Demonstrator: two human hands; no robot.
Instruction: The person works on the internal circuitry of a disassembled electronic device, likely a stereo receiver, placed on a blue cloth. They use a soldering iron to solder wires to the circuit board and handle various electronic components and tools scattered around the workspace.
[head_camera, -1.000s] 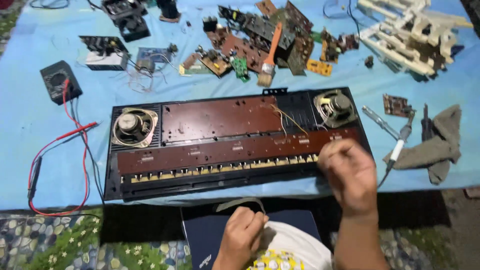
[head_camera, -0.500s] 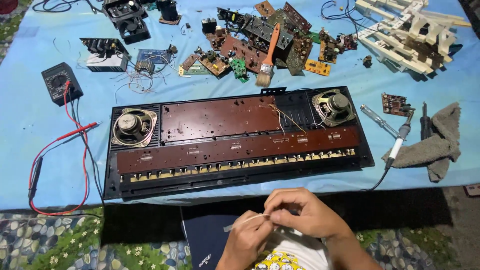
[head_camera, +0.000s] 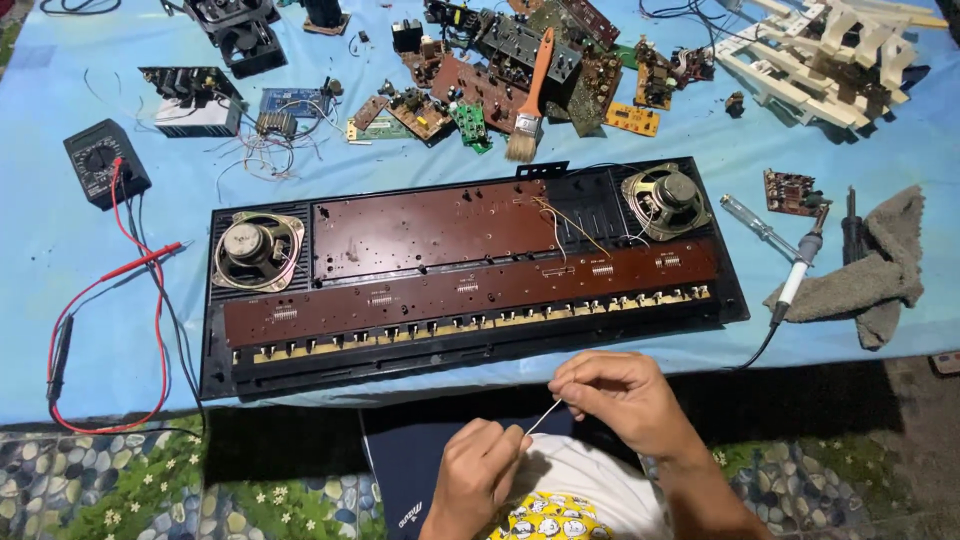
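You've got both hands down in your lap, just clear of the near edge of the table (head_camera: 40, 250), and that makes sense: the thing you're working is tiny. Your right hand (head_camera: 625, 400) is closed in a pinch on the upper end of a thin pale wire (head_camera: 545, 417), and your left hand (head_camera: 478, 475) is closed around the lower end, so the wire runs taut and slanted between them. Holding it at both ends close to your body keeps it steady, as far as I can judge. Can't tell if it's bare wire or solder, it's too thin.

The opened keyboard chassis (head_camera: 470, 275) lies flat right in front of you with the long brown circuit board (head_camera: 450, 290) facing up, a speaker at the left end (head_camera: 256, 250) and another at the right (head_camera: 666, 200), so everything inside is reachable without leaning.

The soldering iron (head_camera: 797, 275) sits off to your right beside a clear-handled screwdriver (head_camera: 755, 225), its tip end resting toward the grey rag (head_camera: 870, 275), probably to keep it off the blue cloth. The multimeter (head_camera: 105, 160) with its red lead (head_camera: 120, 275) is parked on your left, out of the way. The loose circuit boards (head_camera: 480, 85) and the paintbrush (head_camera: 530, 95) are pushed to the far side.
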